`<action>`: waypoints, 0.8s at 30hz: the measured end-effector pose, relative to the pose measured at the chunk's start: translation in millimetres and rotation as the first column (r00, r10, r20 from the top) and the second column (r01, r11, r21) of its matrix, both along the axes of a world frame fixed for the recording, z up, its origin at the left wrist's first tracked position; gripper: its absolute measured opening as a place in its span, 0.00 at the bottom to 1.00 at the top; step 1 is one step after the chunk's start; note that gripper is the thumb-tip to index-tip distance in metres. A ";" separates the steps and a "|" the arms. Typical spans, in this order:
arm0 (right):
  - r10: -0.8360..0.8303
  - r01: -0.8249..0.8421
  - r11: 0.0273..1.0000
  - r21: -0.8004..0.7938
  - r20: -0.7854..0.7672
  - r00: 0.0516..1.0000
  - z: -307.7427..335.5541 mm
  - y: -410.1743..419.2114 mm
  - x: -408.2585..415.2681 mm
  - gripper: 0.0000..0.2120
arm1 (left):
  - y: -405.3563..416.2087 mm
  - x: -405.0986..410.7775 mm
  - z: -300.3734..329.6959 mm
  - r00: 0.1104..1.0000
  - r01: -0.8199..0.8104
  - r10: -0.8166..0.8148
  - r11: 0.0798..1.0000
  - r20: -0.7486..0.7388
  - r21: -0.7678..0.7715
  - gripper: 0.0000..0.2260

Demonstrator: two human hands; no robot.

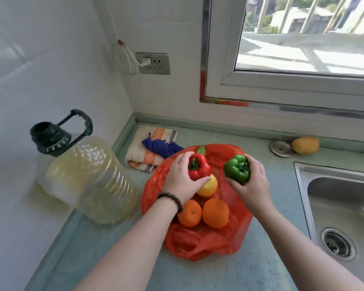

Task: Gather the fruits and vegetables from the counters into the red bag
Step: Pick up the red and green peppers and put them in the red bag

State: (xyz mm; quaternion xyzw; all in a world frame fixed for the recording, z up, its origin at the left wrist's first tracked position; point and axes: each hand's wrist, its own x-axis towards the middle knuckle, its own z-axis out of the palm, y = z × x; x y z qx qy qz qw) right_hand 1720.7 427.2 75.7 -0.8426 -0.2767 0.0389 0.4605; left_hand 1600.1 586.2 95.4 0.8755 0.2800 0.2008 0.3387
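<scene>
- Step: loading peppers. Left hand [180, 181] is wrapped around the red pepper [199, 167]; right hand [253, 181] is clamped on the green pepper [237, 169]. Both are over the red bag [206, 242].
- Bag lies spread flat on the counter [271, 206], with two oranges [215, 213] and a yellow fruit [208, 186] on it.
- Next: set both peppers down clear of that fruit, then release.
- Left to fetch, I'd say: lemon [305, 145] by the sink [343, 198].
</scene>
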 end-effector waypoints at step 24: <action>-0.156 0.143 0.912 -0.384 -0.002 0.988 -41.4 48.7 33.2 0.38 | 61.2 112.4 -61.9 0.851 0.427 -0.387 0.903 -0.354 0.040 0.38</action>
